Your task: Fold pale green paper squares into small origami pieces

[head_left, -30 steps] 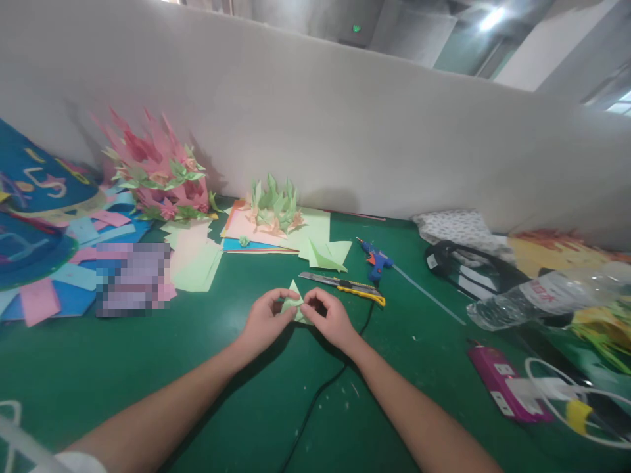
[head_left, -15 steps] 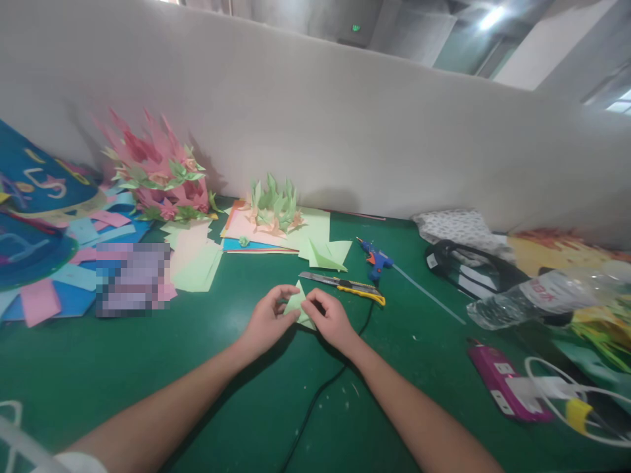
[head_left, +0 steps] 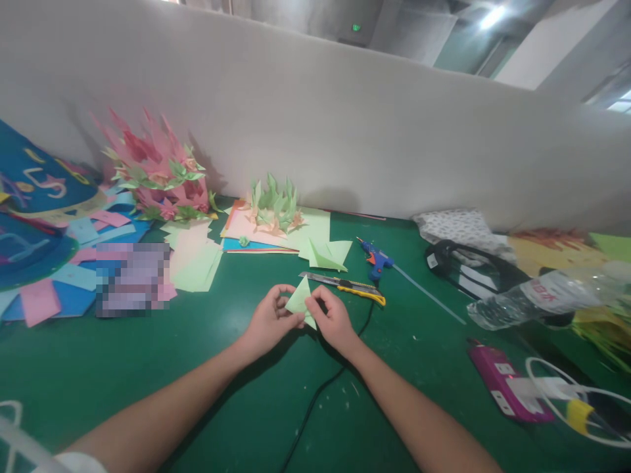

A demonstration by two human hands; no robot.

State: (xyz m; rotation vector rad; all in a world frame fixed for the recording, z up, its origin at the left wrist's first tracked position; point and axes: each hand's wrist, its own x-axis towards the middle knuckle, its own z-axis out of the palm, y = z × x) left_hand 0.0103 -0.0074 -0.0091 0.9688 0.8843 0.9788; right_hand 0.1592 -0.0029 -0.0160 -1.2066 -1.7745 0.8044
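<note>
Light green paper, creased into a pointed form, makes up the folded workpiece (head_left: 298, 299), which is held between both hands near the middle of the table (head_left: 221, 407). Its apex points away from the person. The left hand (head_left: 272, 320) grips the workpiece at its lower edge, thumb in front and fingers curled behind. The right hand (head_left: 329, 318) pinches the right edge between thumb and index finger. The layers are small at this range, so the exact fold pattern cannot be read with confidence.

Just beyond the hands lies a utility knife (head_left: 363, 291) with a yellow handle, its metal end directed left. Behind the knife, a blue hot glue gun (head_left: 378, 259) rests on its side; a translucent glue stick (head_left: 428, 293) extends from its rear toward the lower right. Left of the glue gun is a folded green sheet (head_left: 328, 255). A green-and-peach paper ornament (head_left: 276, 205) stands farther back, on stacked coloured paper (head_left: 315, 223).
</note>
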